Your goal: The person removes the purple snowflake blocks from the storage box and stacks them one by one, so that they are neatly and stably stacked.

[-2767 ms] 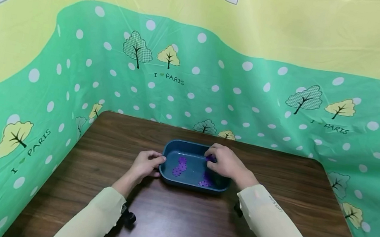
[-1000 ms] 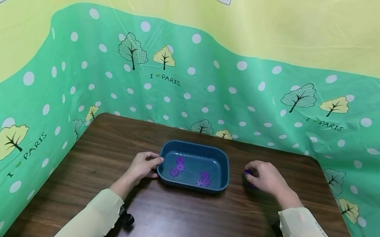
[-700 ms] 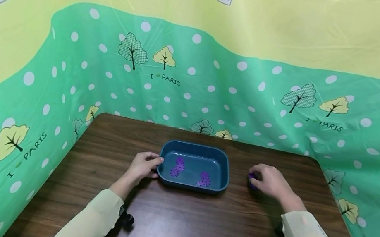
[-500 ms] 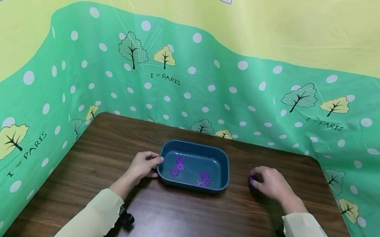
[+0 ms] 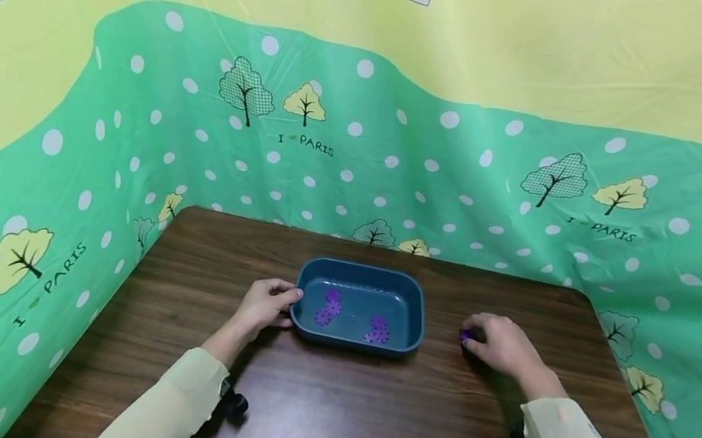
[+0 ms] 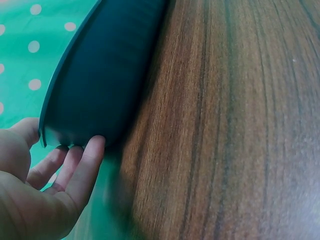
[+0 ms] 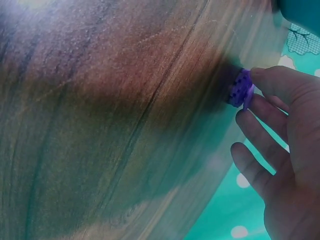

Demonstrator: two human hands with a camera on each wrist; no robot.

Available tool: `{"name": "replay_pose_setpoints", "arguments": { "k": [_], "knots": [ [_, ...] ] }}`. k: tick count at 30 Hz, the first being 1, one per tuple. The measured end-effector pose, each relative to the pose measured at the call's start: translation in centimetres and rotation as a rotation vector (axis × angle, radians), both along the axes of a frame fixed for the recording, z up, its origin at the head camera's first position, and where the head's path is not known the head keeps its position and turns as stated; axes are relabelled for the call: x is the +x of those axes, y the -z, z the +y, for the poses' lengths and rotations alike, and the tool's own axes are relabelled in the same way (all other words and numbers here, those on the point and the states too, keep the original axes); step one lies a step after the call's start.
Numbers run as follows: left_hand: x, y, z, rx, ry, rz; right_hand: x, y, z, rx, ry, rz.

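So I'm pinching a little purple gear piece (image 7: pixel 241 88) in my right hand (image 5: pixel 500 344), fingertips closed around its edge, holding it right down at the wooden table (image 5: pixel 359 422), off to the right of the tray. It's looking like a thin, stiff plastic disc with bumpy teeth, so I'm guessing it's super light and a bit fiddly; gripping it by the rim with thumb and finger seems the way to go, since the flat faces are probably slick.

My left hand (image 5: pixel 267 303) is curling around the near left corner of the blue tray (image 5: pixel 416 315), thumb on the rim and fingers under the lip, keeping it steady. The tray seems like rigid plastic, light enough to skid on this smooth tabletop.

Inside the tray, more purple gear pieces (image 5: pixel 329 307) are lying flat in two small clumps. Nothing's sitting between my right hand and the tray. Further back, the green dotted backdrop (image 5: pixel 400 173) is wrapping around the table's far edge.
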State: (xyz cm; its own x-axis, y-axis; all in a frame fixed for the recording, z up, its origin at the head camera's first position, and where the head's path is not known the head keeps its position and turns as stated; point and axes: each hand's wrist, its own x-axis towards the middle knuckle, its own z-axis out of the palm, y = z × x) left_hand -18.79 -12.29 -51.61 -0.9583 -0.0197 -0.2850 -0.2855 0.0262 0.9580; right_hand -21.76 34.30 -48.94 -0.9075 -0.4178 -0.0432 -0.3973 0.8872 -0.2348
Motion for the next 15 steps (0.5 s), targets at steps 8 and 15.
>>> {"name": "replay_pose_setpoints", "arguments": {
  "k": [8,15],
  "knots": [
    [0.07,-0.03,0.11,-0.001,-0.007,-0.005,0.10,0.14,0.05,0.000,0.002,0.007],
    [-0.03,-0.02,0.09,0.007,-0.007,0.000,-0.05,0.45,0.27,0.000,0.009,0.007]
  ]
}}
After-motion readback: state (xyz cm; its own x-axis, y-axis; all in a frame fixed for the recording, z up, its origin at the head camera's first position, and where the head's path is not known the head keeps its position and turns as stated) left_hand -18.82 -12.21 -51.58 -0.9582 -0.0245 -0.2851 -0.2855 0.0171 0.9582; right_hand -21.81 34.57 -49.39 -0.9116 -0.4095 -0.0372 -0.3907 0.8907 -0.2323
